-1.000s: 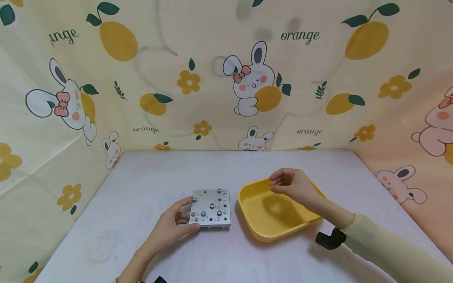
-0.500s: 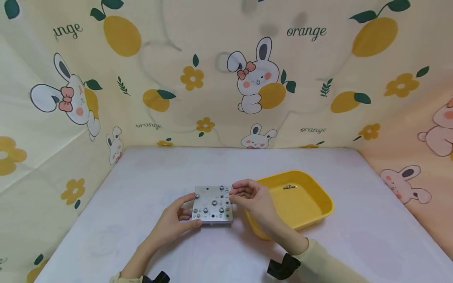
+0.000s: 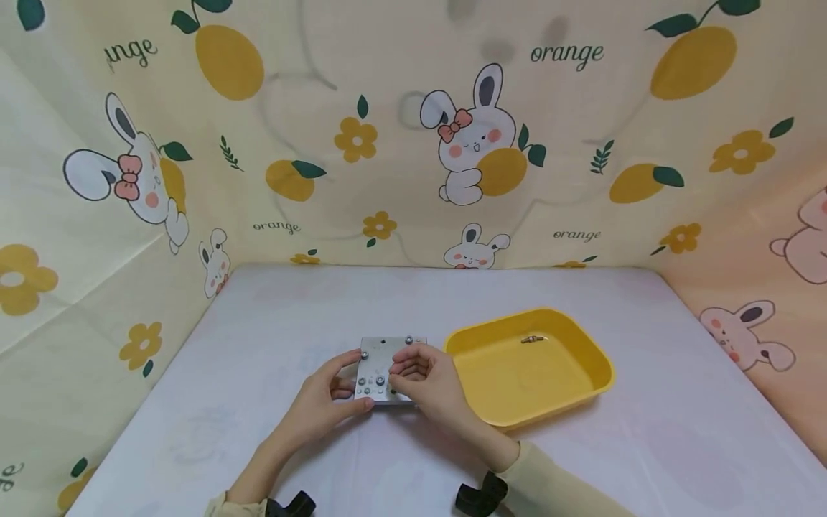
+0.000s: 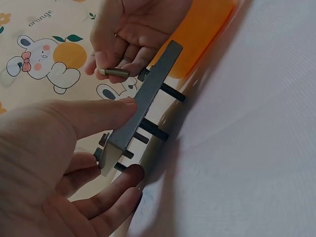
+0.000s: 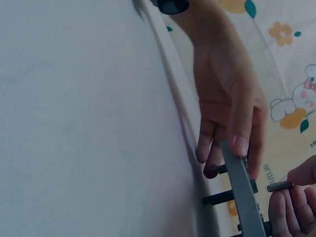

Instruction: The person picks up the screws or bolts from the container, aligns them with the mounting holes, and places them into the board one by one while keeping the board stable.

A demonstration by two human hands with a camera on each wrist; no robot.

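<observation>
My left hand [image 3: 326, 391] grips the left edge of a square metal plate [image 3: 375, 368], thumb on the near edge and fingers at the far side. Bolt heads and holes dot its top. In the left wrist view, threaded bolts [image 4: 174, 92] stick out beneath the plate. Over the plate's right half, my right hand [image 3: 436, 380] pinches a small metal pin [image 4: 114, 72] between thumb and fingers. The pin also shows in the right wrist view, apart from the plate. From the head view, the right hand hides the pin and part of the plate.
A yellow tray [image 3: 487, 413] stands right of the plate, close to my right wrist. One small slender metal part [image 3: 533, 339] lies in it. Printed cloth walls [image 3: 400, 172] enclose the back and sides of the white table [image 3: 310, 301].
My right hand has moved left from above the tray to over the plate, uncovering the small metal part in the tray. My left hand keeps its grip on the plate.
</observation>
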